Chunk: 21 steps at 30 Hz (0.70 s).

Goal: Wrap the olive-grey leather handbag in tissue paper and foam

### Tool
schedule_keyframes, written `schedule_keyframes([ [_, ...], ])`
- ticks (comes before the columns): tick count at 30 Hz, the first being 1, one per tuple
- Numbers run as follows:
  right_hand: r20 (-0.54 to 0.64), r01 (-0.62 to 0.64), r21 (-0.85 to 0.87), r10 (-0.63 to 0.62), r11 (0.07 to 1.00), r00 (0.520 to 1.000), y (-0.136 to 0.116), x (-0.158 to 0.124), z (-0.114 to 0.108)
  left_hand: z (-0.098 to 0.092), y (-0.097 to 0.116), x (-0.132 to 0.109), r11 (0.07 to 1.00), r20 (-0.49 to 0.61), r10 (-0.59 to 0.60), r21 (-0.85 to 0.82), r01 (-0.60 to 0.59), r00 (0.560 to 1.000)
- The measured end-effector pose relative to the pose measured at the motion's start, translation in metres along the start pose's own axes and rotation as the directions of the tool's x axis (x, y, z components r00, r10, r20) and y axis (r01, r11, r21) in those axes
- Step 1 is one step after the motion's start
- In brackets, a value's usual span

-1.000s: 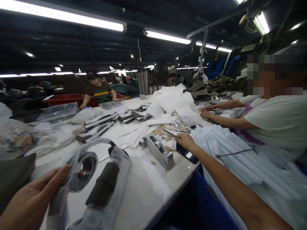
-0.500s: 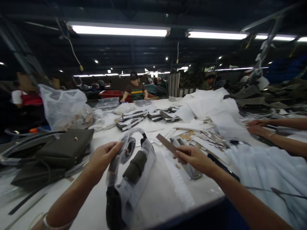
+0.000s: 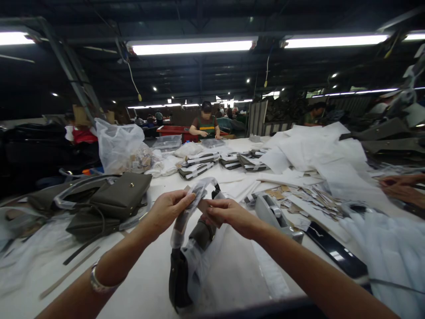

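My left hand is closed on the upper part of a bag handle wrapped in clear plastic. The handle curves up from a dark bag part that rests on the table among thin white wrapping. Between the thumb and fingers of my right hand is a flat brown cardboard strip. The strip is right beside the handle; whether they touch I cannot tell. Behind my right wrist stands a grey tape dispenser. An olive roll-shaped piece is partly hidden below my right hand.
Olive bags lie at the left, near a clear plastic sack. Cardboard scraps, white sheets and a dark phone-like slab are at the right. Another person's hands are at the right edge. A person works across the table.
My right hand has brought the cardboard strip leftward to the handle in my left hand. The view has turned somewhat to the left. My left hand keeps its grip.
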State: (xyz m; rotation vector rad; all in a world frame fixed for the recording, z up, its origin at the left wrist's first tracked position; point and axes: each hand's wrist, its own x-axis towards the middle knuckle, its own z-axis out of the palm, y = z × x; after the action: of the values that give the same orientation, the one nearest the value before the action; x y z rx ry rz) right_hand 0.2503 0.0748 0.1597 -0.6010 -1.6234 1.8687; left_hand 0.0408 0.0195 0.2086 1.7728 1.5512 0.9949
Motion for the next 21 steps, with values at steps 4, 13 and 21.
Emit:
schedule_keyframes([
  [4,0.026,0.033,-0.016,-0.033,0.999,0.999,-0.008,0.009,0.003,-0.005,0.002,0.003,0.996,0.042,0.055,0.072,-0.058,0.998],
  [13,-0.01,0.033,0.066,-0.032,0.997,0.999,-0.015,0.011,0.016,-0.009,0.012,0.001,0.97,0.02,0.155,0.184,-0.156,0.988],
  [21,-0.147,0.102,0.12,-0.084,0.988,0.986,-0.01,0.006,0.034,-0.01,0.001,-0.004,0.949,-0.043,0.173,0.275,-0.155,0.984],
])
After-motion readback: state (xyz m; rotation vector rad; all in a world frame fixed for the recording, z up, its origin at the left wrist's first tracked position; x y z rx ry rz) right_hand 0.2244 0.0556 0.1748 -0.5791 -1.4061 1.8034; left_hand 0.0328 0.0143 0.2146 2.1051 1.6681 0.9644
